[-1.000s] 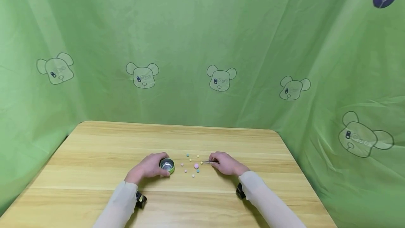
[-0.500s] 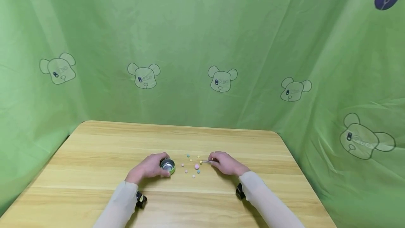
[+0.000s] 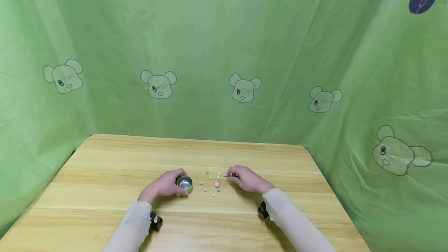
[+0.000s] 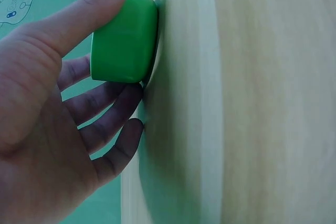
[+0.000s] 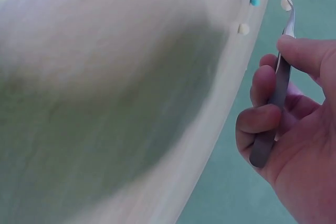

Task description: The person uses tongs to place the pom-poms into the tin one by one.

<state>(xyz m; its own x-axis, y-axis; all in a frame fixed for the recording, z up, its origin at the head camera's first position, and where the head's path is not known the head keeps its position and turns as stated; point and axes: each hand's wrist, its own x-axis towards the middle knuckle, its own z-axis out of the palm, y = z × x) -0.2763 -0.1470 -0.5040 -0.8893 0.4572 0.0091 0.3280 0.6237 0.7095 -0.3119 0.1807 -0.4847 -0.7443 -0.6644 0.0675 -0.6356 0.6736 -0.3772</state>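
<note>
My left hand point(image 3: 167, 184) holds a small round green tin point(image 4: 126, 40) at the middle of the table, thumb on the near side and fingers round the far side. The tin's silver inside faces up in the head view. Across from it, my right hand point(image 3: 247, 179) grips metal tweezers point(image 5: 282, 77) with bent tips. Between those tips sits a small pale yellow ball point(image 5: 286, 4), raised off the table in the right wrist view. Several little balls lie between the hands, among them a larger pink one point(image 3: 217, 184) and a blue one point(image 3: 218, 190).
A wood-grain table point(image 3: 224, 224) carries everything. Green curtains point(image 3: 196, 116) with printed bear heads hang behind it and along both sides. Dark wrist cameras sit at both cuffs.
My right hand has moved slightly left and away from me, carrying the tweezers and the yellow ball with it. The left hand and the tin stay in place.
</note>
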